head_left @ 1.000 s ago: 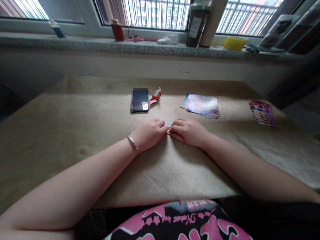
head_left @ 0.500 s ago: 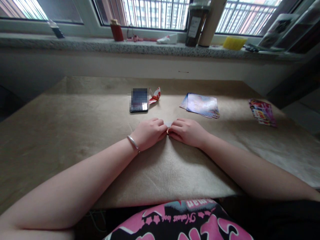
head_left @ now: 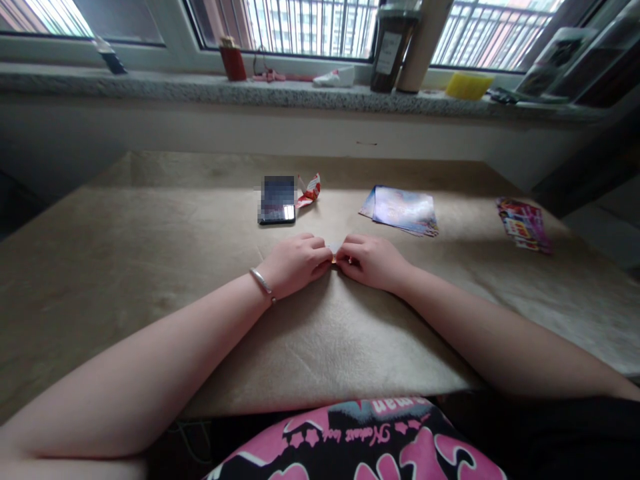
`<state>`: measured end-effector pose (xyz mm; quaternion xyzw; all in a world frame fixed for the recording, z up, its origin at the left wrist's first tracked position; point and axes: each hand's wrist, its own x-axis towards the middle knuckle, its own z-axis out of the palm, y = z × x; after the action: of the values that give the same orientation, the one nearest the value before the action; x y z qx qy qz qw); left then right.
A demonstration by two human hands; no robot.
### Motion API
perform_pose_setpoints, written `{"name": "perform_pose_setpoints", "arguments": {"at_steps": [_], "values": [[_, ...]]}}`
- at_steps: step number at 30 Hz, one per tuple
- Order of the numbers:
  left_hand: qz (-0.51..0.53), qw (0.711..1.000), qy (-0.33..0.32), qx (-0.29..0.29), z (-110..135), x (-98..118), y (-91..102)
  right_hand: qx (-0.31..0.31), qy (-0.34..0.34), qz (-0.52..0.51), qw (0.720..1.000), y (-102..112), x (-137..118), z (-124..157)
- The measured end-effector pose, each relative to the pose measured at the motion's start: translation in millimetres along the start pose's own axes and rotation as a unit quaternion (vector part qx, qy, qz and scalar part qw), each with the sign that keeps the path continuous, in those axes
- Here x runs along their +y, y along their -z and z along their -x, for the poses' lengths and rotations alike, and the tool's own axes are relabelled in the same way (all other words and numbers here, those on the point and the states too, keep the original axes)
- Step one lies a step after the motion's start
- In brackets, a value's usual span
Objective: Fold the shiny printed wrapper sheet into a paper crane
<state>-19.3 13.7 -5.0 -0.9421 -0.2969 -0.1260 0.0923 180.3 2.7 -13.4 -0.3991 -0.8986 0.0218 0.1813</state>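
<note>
My left hand (head_left: 296, 265) and my right hand (head_left: 374, 261) meet over the middle of the table, fingertips almost touching. Both are closed in a pinch. A sliver of a small pale and orange thing (head_left: 334, 259) shows between them; the fingers cover most of it, so its kind cannot be made out. A silver bracelet (head_left: 261, 280) circles my left wrist. Beyond my left hand lie a dark phone-like device (head_left: 279, 200), its screen blurred out, and a torn red and white wrapper (head_left: 311, 191). Past my right hand is a fanned stack of glossy cards (head_left: 406, 210).
More colourful cards or packets (head_left: 525, 225) lie at the right side of the tan-covered table (head_left: 125, 267). On the stone windowsill (head_left: 175, 88) stand a red container (head_left: 233, 61), a dark jar (head_left: 393, 53) and a yellow block (head_left: 469, 86).
Both hands have shifted very slightly up and left, still pinched together. A gap now shows between the fingers of my right hand. The things on the table lie as before.
</note>
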Motion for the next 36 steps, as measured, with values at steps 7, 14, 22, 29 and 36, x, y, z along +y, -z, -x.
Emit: {"name": "perform_pose_setpoints", "arguments": {"at_steps": [7, 14, 22, 29, 36], "values": [[0.014, 1.000, -0.021, -0.006, 1.0, -5.3, 1.6, -0.033, -0.040, -0.001, 0.999, -1.9, 0.5, -3.3], [0.004, 0.998, -0.062, -0.015, 2.2, -11.0, 5.9, -0.046, -0.087, 0.008, 0.995, -1.1, 4.0, -3.4], [-0.011, 0.997, -0.068, -0.025, 2.4, -10.2, 5.9, -0.054, -0.088, 0.001, 0.995, -3.0, 6.9, -5.9], [-0.045, 0.997, -0.061, -0.027, 0.4, -4.6, 6.3, -0.041, -0.100, -0.015, 0.994, -4.0, 7.8, -7.4], [-0.067, 0.996, -0.052, -0.001, 0.8, -0.8, 2.7, -0.036, -0.109, -0.039, 0.993, -3.9, 5.8, -7.6]]}}
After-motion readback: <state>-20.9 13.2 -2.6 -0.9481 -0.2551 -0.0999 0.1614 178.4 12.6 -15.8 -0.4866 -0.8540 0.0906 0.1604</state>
